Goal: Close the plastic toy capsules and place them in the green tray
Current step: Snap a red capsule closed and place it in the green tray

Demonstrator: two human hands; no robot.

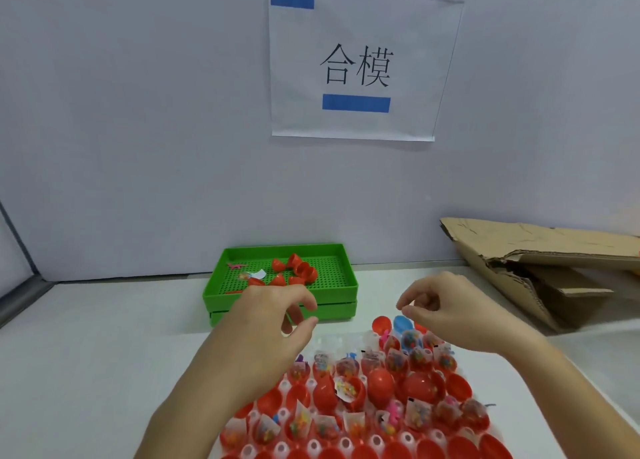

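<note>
Both hands hover empty above the holder of red capsules [381,382]. The left hand [273,316] and the right hand [446,306] keep their fingers loosely curled, grasping nothing. The open capsules lie below and toward the person from the fingers (the right hand seems nearer to the far row). The green tray [287,251] stands beyond the left hand, on the surface by the wall.

A flat white table [104,337] carries everything — at the back, near the wall, a green perforated plastic tray [343,287] stacked on a second like it; in front, a clear plastic holder tray [346,446] of red capsule halves; at right, a torn brown cardboard box [540,271].
</note>
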